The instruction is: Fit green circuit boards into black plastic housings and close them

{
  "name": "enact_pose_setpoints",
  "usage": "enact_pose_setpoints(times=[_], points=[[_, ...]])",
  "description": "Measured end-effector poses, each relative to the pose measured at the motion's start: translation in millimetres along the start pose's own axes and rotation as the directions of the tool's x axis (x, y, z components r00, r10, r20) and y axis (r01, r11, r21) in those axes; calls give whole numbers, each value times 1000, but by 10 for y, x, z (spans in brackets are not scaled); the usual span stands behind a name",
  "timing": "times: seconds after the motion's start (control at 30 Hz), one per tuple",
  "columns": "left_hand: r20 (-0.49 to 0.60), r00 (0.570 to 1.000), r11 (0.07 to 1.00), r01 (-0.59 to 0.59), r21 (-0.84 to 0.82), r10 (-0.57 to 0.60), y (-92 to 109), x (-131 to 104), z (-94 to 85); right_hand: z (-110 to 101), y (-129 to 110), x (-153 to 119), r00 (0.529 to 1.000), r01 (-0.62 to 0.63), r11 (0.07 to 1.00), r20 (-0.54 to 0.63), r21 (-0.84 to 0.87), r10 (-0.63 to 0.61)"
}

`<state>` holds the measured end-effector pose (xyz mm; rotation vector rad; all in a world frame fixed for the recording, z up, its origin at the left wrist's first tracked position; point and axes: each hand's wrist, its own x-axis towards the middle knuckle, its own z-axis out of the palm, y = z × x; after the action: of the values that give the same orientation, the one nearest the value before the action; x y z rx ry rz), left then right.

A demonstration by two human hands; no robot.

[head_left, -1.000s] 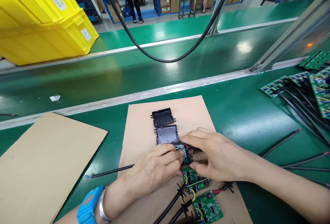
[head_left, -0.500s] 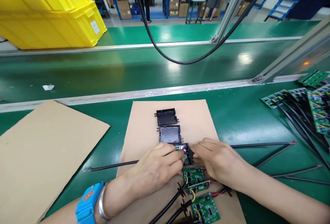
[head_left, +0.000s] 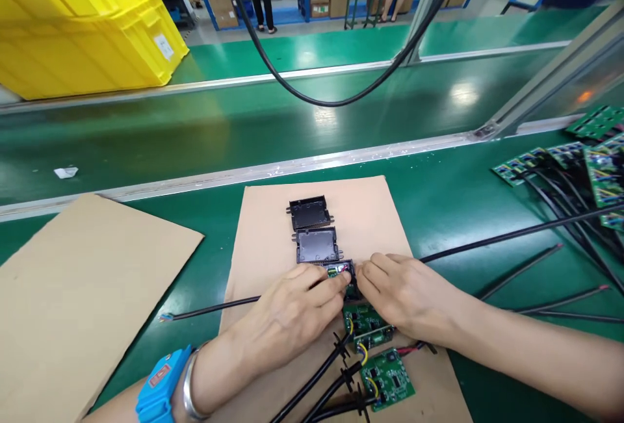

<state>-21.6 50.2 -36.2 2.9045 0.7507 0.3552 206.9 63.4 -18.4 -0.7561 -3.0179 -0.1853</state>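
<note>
On the cardboard sheet [head_left: 263, 215], a black plastic case [head_left: 355, 293] holds a green circuit board [head_left: 336, 271] with small parts and a red wire. My left hand [head_left: 299, 312] grips the case from the left, its fingertips pressing down on the board. At the case's right end the fingers of my right hand [head_left: 402, 286] pinch together on a black cable [head_left: 487, 239], whose near end they hide. Another black cable [head_left: 214, 309] with bared wires comes out left of my left hand. Two black case halves [head_left: 310, 213] lie beyond, open side up.
Several circuit boards [head_left: 390, 377] with black cables lie nearer me. More boards [head_left: 529, 166] and cables are piled at right. Another cardboard sheet [head_left: 97, 280] lies left. Yellow bins [head_left: 97, 46] stand back left. A black cable loop [head_left: 326, 103] hangs ahead. People stand in the background.
The view has shifted slightly. My right hand has closed in on the case's right end, and the cable behind it now stretches up to the right. My left hand stays on the case.
</note>
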Motion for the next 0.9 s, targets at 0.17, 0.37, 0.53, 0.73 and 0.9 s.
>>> enact_pose_setpoints(times=[0.17,0.37,0.53,0.73,0.9], points=[[28,999,999,22,36,-23,35,-3,2,35,42,-16,998,-60,996,33,60,58],[-26,1000,995,6,100,-3,72,-1,-3,56,112,-83,996,-23,995,-86,96,31],[-16,999,969,45,243,-42,204,52,-1,53,112,-60,997,44,988,-71,149,-34],[42,996,990,74,116,-79,179,79,-114,70,195,-10,998,-49,932,-9,358,56],[-41,969,959,233,-158,-243,-28,-118,-337,19,387,-142,983,-143,826,-19,545,183]])
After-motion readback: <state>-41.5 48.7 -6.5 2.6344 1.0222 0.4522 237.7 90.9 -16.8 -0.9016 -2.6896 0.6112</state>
